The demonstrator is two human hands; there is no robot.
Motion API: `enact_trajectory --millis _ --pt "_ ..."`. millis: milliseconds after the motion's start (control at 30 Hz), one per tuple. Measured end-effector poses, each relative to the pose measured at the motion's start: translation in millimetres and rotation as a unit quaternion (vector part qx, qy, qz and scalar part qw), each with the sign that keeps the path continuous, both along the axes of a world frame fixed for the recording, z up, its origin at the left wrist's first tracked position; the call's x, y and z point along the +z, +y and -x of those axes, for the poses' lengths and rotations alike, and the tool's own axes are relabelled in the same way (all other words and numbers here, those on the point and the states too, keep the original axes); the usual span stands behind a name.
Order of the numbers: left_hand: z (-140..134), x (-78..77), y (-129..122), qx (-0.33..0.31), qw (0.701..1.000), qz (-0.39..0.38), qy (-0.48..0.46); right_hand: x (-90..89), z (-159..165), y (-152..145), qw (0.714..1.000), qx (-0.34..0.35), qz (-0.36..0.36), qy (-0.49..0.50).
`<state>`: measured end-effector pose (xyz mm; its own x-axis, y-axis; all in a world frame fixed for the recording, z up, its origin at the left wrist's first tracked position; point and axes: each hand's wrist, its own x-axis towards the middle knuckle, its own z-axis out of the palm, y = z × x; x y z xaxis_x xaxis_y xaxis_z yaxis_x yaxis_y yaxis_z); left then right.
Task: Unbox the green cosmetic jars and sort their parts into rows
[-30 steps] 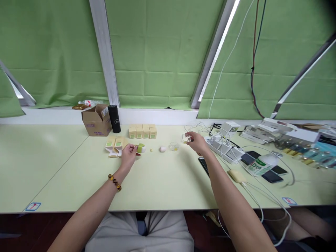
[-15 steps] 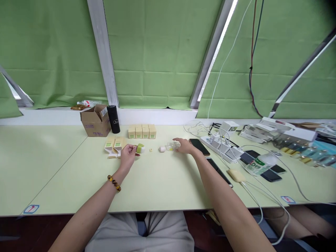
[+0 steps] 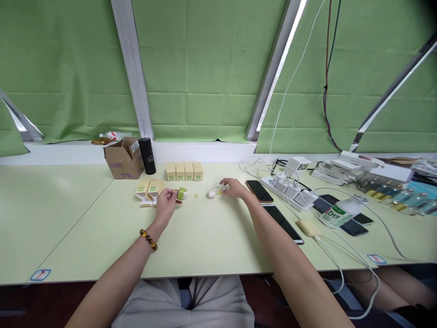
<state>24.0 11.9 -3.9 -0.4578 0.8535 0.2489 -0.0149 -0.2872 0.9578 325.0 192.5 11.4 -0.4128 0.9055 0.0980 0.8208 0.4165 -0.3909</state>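
In the head view, the left hand [image 3: 166, 200] pinches a green-and-white item [image 3: 183, 194] between thumb and fingers, just above or on the table [image 3: 191, 241]; which of the two, I cannot tell. A beaded bracelet [image 3: 149, 240] circles that wrist. The right hand [image 3: 233, 187] grasps a clear piece [image 3: 224, 186] at its fingertips, farther right. Just left of it lies a pale cylinder [image 3: 211, 194], and between that and the green-and-white item sits a tiny yellow bit [image 3: 195, 196].

Left of the left hand, two opened boxes [image 3: 149, 189] lie side by side. On the far side, four small boxes [image 3: 185, 172] stand in a row, touching. Farther left, a black flask [image 3: 147, 156] stands upright beside a brown carton [image 3: 124, 160] with raised flaps. Right of the right hand, a dark phone [image 3: 259, 191] lies far and a white-edged phone [image 3: 282, 223] lies nearer. Beyond them to the right are a power strip [image 3: 273, 183] with plugs, a yellow block [image 3: 307, 228] on a cable, and a tilted white bottle [image 3: 343, 213].
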Motion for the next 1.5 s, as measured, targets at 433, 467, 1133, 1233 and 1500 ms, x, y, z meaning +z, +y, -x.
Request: enact_trajectory --millis 433,467,1133,1233,1500 --pt "0 1.2 -1 0.002 1.000 0.005 0.008 4.8 5 18 0.999 -0.016 0.012 -0.025" --pt "1 0.8 0 0.003 1.000 0.004 0.008 5.6 6 18 0.999 -0.016 0.013 -0.027" --pt "1 4.4 -1 0.006 1.000 0.005 -0.001 8.9 41 -53 0.971 0.106 -0.199 -0.083" --pt "1 2.9 0 0.003 1.000 0.002 0.002 8.2 49 -44 0.969 0.083 -0.225 -0.063" --pt "0 3.7 0 0.002 1.000 0.009 -0.004 -1.5 63 -32 0.974 0.056 -0.204 -0.074"
